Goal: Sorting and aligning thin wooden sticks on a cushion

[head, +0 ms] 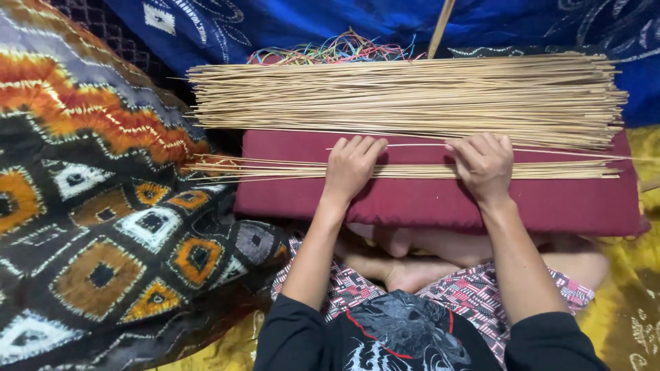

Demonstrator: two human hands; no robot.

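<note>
A dark red cushion lies across my lap. On its far side rests a thick pile of thin bamboo sticks. A smaller flat row of sticks lies along the cushion's middle. My left hand presses palm down on that row, fingers together. My right hand rests on the same row, and a single thin stick runs under the fingertips of both hands. Whether either hand pinches that stick is hidden by the fingers.
Behind the big pile sits a tangle of coloured threads and one upright wooden stick. A patterned orange-and-black cloth lies to the left, blue cloth at the back, yellow cloth at right.
</note>
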